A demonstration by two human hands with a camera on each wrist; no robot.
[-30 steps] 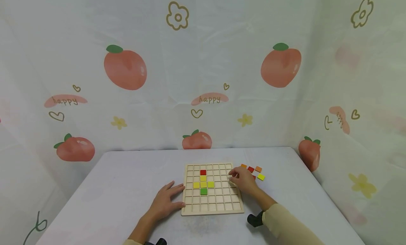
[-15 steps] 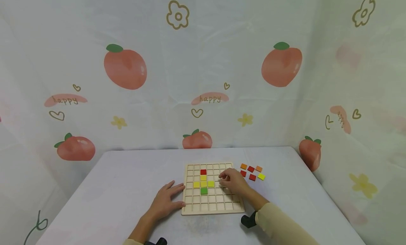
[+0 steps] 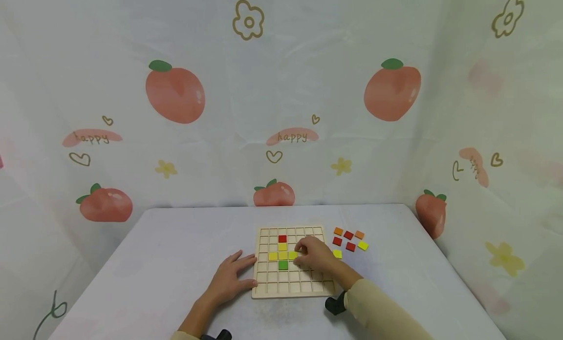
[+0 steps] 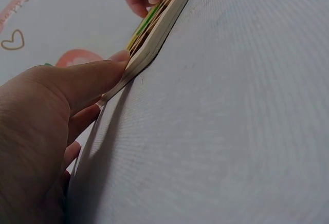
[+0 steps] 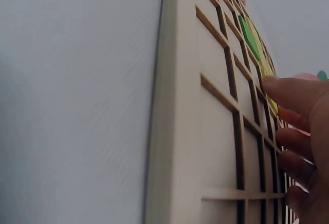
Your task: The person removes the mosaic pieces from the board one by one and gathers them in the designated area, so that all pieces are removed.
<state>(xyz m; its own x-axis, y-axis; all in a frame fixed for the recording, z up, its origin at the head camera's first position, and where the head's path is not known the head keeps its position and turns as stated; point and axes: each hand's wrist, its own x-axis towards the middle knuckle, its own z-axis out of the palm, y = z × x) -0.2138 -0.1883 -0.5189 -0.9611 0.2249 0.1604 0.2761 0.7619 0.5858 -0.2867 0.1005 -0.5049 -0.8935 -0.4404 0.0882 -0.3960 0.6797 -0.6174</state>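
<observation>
In the head view, a person works at a pale wooden grid board [image 3: 293,276] lying flat on a white counter [image 3: 176,262] before a peach-printed backdrop [image 3: 220,86]. The left hand [image 3: 230,276] rests at the board's left edge, fingers spread wide, thumb at the near corner. The right hand [image 3: 316,254] reaches over the board's right half, fingers bent and narrowly spaced, its tips at the rightmost of a row of three yellow tiles [image 3: 283,255]; whether it pinches a tile cannot be told. A green tile [image 3: 283,265] sits on the near side of the row's middle tile, with another yellow tile [image 3: 282,247] and then a red tile [image 3: 282,239] on the far side. Loose red, orange and yellow tiles [image 3: 350,246] lie right of the board, beyond the right hand.

In the left wrist view, the left thumb [image 4: 97,77] presses the board's rim, the fingers extending past its corner; the right hand's fingertips appear farther along, near the green tile.

In the right wrist view, the right thumb [image 5: 295,90] meets or overlaps a yellow tile, the green tile just beside it. The remaining fingers curl above the grid, their tips partly hidden.
</observation>
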